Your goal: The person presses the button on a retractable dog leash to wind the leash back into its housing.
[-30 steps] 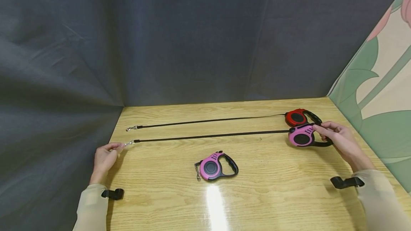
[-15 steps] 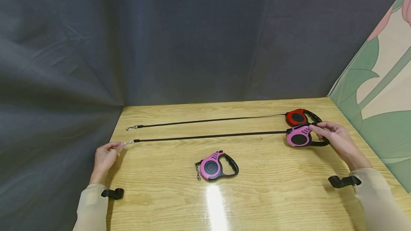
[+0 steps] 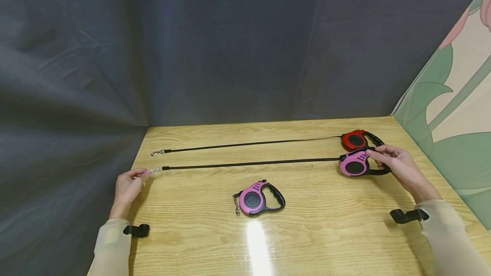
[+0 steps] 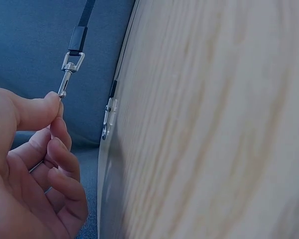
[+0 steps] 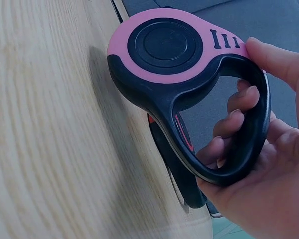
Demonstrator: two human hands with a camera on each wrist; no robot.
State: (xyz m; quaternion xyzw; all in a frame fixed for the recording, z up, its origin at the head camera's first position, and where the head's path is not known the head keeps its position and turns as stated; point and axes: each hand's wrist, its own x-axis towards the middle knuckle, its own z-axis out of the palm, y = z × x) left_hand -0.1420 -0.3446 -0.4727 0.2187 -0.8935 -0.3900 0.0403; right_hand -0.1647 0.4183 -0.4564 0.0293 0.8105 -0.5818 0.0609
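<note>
A pink and black retractable dog leash (image 3: 353, 167) is held by its looped handle in my right hand (image 3: 400, 166), fingers through the loop and thumb at the top of the casing. Its black strap (image 3: 249, 164) runs straight across to a silver snap hook (image 4: 66, 79) at the far left. My left hand (image 3: 131, 186) pinches the end of that hook between thumb and fingertips. In the right wrist view the casing (image 5: 164, 47) hangs over the table, its shadow beneath. Just behind lies a red retractable leash (image 3: 353, 140), partly hidden by the pink one, with its strap (image 3: 245, 144) drawn out leftward.
A second pink leash (image 3: 252, 199), strap wound in, lies on the wooden table (image 3: 326, 233) at front centre. The red leash's snap hook (image 3: 157, 153) rests near the left edge. A dark curtain (image 3: 230, 54) stands behind and left; a flowered panel (image 3: 452, 131) borders the right.
My right hand has shifted a little left with the pink leash. My left hand has moved very slightly right with the hook. The red leash and second pink leash have stayed put.
</note>
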